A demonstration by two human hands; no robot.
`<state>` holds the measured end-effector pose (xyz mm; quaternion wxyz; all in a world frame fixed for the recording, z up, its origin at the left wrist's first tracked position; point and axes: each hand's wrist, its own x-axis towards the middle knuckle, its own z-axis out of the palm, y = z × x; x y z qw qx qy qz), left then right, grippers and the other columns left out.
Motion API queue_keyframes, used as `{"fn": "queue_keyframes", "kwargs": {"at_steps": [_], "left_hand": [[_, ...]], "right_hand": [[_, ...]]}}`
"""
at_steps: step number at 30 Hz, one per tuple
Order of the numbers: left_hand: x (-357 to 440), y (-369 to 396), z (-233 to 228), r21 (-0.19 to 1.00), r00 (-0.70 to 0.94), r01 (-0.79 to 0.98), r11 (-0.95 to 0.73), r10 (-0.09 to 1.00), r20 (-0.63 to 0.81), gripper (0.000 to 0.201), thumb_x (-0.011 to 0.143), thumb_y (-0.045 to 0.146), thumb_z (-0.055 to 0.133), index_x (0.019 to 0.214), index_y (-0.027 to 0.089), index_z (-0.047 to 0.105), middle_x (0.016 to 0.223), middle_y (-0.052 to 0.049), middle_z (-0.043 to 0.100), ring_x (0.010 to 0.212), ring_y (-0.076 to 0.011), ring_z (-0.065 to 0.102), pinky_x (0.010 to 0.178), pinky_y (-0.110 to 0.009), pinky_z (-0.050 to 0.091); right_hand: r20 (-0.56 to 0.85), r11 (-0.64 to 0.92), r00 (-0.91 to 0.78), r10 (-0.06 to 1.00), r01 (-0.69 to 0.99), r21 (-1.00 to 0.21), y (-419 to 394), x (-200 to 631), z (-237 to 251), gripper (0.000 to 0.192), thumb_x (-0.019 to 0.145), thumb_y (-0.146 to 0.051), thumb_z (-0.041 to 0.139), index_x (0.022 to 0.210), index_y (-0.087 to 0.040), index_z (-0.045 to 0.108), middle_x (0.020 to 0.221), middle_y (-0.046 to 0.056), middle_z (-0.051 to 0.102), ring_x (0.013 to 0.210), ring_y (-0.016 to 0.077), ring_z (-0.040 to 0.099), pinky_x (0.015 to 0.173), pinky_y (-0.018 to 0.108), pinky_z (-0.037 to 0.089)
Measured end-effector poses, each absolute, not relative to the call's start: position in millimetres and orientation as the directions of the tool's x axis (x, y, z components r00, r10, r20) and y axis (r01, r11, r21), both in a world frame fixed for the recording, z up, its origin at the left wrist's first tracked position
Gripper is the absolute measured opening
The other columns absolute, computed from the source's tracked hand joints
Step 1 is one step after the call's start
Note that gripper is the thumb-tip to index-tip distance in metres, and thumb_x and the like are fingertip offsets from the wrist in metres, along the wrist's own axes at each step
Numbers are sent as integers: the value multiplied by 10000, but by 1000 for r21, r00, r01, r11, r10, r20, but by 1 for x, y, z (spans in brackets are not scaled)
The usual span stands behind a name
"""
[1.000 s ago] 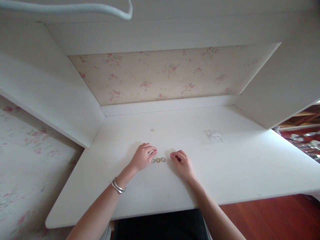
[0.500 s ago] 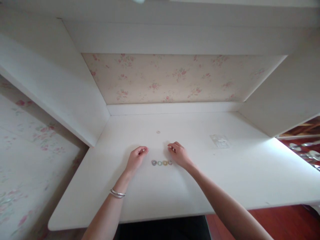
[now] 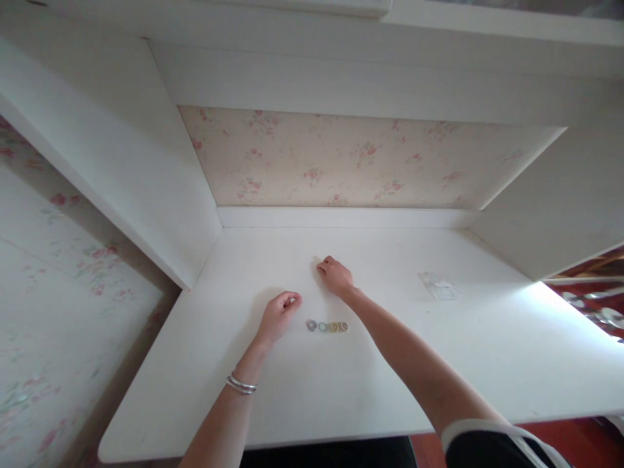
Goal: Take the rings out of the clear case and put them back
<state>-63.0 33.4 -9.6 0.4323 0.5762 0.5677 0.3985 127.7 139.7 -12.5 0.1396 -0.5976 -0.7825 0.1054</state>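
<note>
My right hand (image 3: 335,275) reaches to the back of the white desktop, its fingers drawn together over a small pale ring (image 3: 316,259). The fingertips cover most of that ring. Nearer to me, my left hand (image 3: 281,314) rests above the desk with thumb and forefinger pressed together; whatever is in that pinch, if anything, is too small to make out. A short row of small rings lies in front of the hands: a greyish one (image 3: 311,325) at the left, a greenish one (image 3: 323,326), a yellowish one (image 3: 334,327) and a pale brownish one (image 3: 344,327).
A clear plastic bag (image 3: 438,286) lies on the desktop (image 3: 390,383) to the right. White side panels (image 3: 121,156) and an overhead shelf (image 3: 341,78) enclose the desk, with floral wallpaper (image 3: 341,162) behind.
My right hand has moved away from the row of rings, forward to the lone ring at the back. The left hand stays near its place. The view has shifted slightly.
</note>
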Motion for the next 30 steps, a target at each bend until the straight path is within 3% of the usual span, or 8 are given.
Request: {"fn": "queue_keyframes", "kwargs": {"at_steps": [5, 9, 15, 19, 30], "left_hand": [[-63, 34, -8, 942, 53, 336, 15, 998, -35, 355, 782, 475, 518, 881, 162, 652, 549, 52, 411, 487, -93, 356, 470, -210, 264], [-63, 34, -9, 941, 45, 338, 28, 998, -45, 356, 773, 477, 526, 876, 162, 656, 533, 54, 391, 479, -95, 350, 470, -213, 264], [-62, 32, -9, 938, 35, 346, 22, 999, -36, 366, 773, 488, 525, 881, 166, 662, 531, 55, 385, 480, -96, 355, 473, -215, 260], [-60, 29, -9, 930, 42, 368, 18, 998, -36, 348, 777, 470, 528, 887, 167, 659, 545, 50, 409, 491, -96, 367, 467, -213, 255], [-57, 27, -10, 918, 13, 396, -5, 1000, 0, 334, 778, 469, 527, 864, 173, 656, 549, 51, 418, 505, -100, 385, 488, -215, 269]], "right_hand": [[132, 294, -265, 955, 889, -351, 120, 138, -15, 268, 921, -284, 405, 902, -279, 673, 1023, 21, 615, 913, 157, 550, 727, 248, 385], [176, 302, -252, 952, 875, -379, 104, 150, -13, 280, 926, -282, 393, 976, -284, 669, 1033, 22, 619, 902, 149, 567, 746, 250, 402], [319, 310, -140, 937, 754, -579, 69, 173, -9, 281, 899, -331, 431, 933, -237, 693, 951, 45, 635, 788, 146, 593, 716, 263, 443], [331, 333, -138, 934, 677, -657, 30, 186, -11, 296, 907, -357, 427, 932, -226, 691, 923, 49, 629, 761, 140, 589, 695, 258, 462], [326, 433, -292, 899, 700, -568, -19, 198, -27, 265, 913, -277, 430, 1016, -289, 674, 978, 50, 623, 910, 183, 564, 813, 325, 477]]}}
